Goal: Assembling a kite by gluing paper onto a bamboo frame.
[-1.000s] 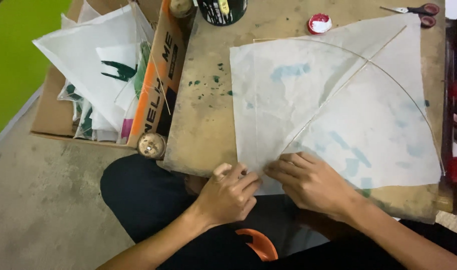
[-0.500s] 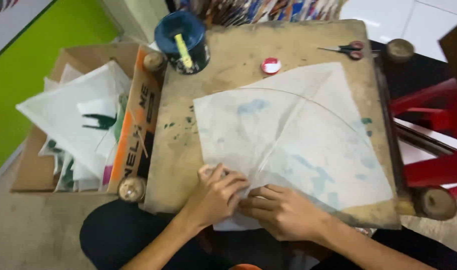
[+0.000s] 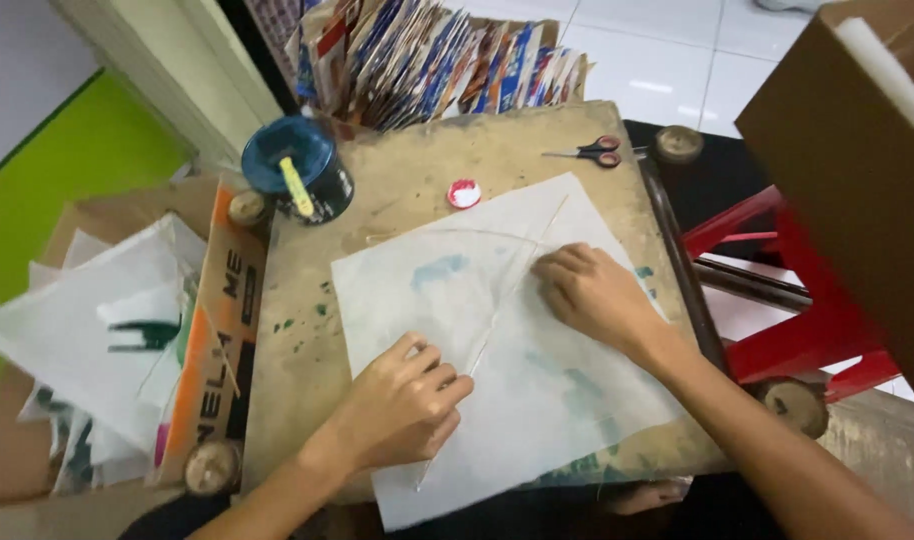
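Pressing flat, both grips open, left hand (image 3: 402,405) and right hand (image 3: 589,290) on white paper sheet (image 3: 567,390) overhanging board's (image 3: 297,400) near edge

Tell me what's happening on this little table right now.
A person sits at a small wooden table with both hands pressed flat on a white paper sheet. The left hand rests beside a thin straight stick lying along the sheet, and the right hand sits near where it crosses a curved stick. Scissors, a small red-and-white lid and a dark pot lie untouched at the far side.
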